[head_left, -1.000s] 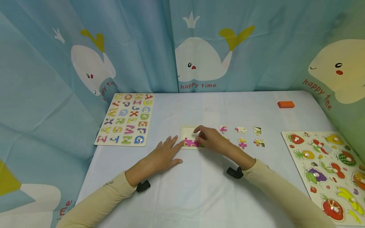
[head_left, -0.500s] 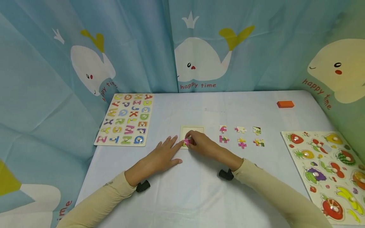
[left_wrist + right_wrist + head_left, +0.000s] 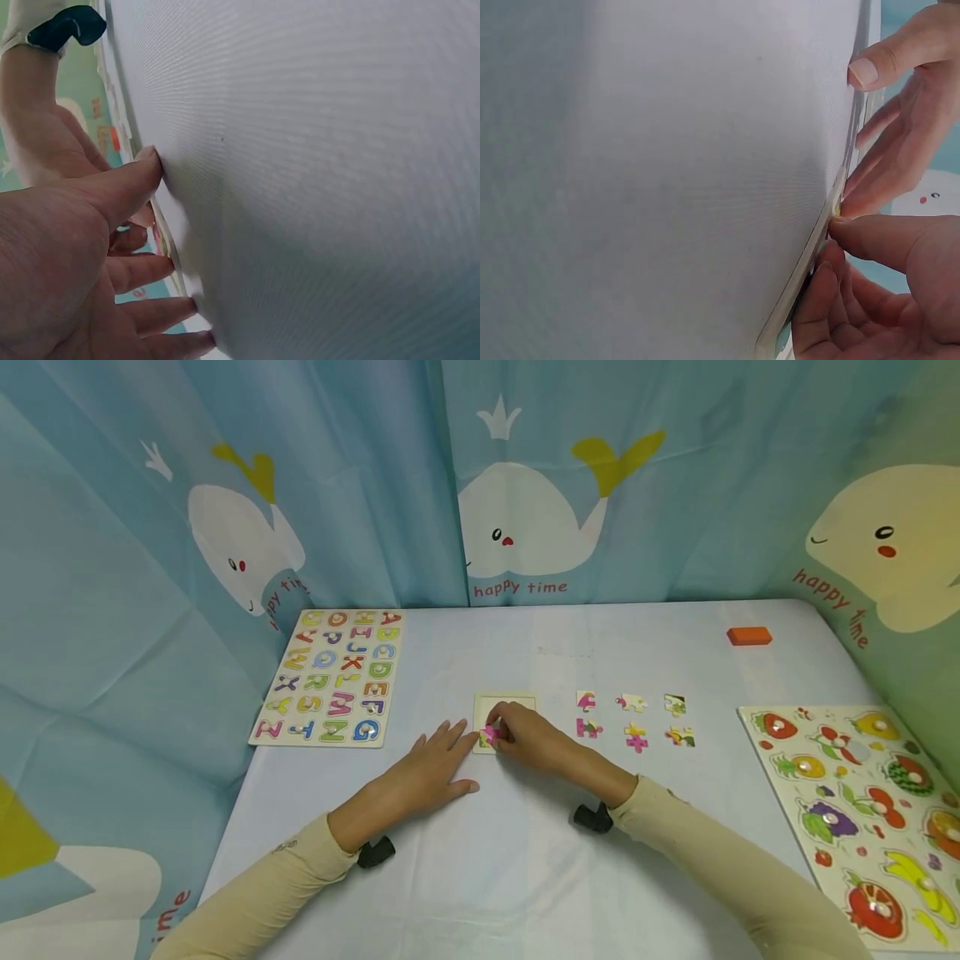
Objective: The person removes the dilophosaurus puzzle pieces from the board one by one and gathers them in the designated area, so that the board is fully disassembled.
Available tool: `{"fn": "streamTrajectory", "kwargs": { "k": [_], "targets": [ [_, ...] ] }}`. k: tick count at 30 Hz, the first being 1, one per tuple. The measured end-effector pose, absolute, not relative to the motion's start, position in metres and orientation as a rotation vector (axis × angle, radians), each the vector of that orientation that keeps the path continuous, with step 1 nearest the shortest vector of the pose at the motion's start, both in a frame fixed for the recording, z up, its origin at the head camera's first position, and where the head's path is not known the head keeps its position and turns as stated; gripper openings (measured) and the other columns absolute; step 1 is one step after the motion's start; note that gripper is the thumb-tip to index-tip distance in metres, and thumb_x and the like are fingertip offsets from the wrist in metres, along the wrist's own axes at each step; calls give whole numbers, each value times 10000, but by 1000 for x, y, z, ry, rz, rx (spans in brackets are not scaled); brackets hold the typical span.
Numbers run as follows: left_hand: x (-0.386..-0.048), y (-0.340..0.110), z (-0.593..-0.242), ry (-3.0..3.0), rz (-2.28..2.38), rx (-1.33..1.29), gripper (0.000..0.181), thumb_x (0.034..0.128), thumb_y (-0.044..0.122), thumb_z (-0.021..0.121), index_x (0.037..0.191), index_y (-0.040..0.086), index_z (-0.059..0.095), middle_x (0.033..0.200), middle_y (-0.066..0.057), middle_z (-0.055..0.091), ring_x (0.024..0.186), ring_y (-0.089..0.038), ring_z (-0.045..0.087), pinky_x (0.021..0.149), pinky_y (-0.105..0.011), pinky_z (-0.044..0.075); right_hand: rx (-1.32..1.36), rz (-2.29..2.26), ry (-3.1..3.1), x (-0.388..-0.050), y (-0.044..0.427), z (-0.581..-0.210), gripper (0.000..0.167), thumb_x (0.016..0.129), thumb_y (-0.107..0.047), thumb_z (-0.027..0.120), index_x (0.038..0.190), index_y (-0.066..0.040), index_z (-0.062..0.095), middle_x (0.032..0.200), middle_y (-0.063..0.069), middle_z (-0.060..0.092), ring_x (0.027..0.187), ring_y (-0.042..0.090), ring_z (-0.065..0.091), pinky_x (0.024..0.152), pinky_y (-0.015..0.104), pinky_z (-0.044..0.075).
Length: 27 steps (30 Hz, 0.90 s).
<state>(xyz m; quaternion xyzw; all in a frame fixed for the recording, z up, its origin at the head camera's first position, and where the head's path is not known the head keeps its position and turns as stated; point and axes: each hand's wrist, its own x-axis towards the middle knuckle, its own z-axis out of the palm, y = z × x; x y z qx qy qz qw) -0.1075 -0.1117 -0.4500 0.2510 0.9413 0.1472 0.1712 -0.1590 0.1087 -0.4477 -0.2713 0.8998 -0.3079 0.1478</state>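
A small cream puzzle tray (image 3: 517, 697) lies flat mid-table. In its lower left corner shows a pink and green jigsaw piece (image 3: 487, 737); the tray's lower right part is hidden by my right hand (image 3: 528, 739). That hand has curled fingers, with thumb and index finger at the piece, apparently pinching it. My left hand (image 3: 427, 772) lies with fingers spread, its index fingertip touching the tray's left edge by the piece. In the right wrist view the right thumb (image 3: 877, 236) meets the tray rim (image 3: 799, 277).
Several loose jigsaw pieces (image 3: 588, 727) lie in two rows right of the tray. An alphabet board (image 3: 326, 677) is at the far left, a fruit board (image 3: 847, 802) at the right edge. An orange block (image 3: 748, 636) sits at the back right. Curtains (image 3: 360, 485) surround the table.
My right hand has moved left across the tray, from its right side to the piece in the lower left corner, then stayed there. The left hand has hardly moved.
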Motion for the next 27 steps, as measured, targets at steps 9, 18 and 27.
{"fn": "streamTrajectory", "kwargs": {
  "k": [9,18,27],
  "targets": [
    [-108,-112,-450,2673,409,715,790,1040,482,643,1651,82,343,1743,-159,241,1609,-402,212,1233,-659,269,-802,-896,2608,-159,109,-448,288,975,-43,747,1218,-23,594,1142,130,643,864,173,578,813,302,537],
    [-107,-112,-451,2675,398,722,787,1040,482,642,1654,92,344,1743,-155,243,1608,-405,212,1232,-661,268,-893,-1020,2601,-160,111,-449,162,1011,41,621,1150,-39,598,1017,106,703,845,167,609,782,300,531],
    [-107,-113,-451,2680,386,723,786,1042,490,635,1657,99,340,1745,-155,234,1610,-403,205,1235,-658,266,-911,-1051,2581,-154,114,-438,167,1020,42,613,1145,-64,581,1027,96,709,914,210,651,815,320,549]
  ]
}}
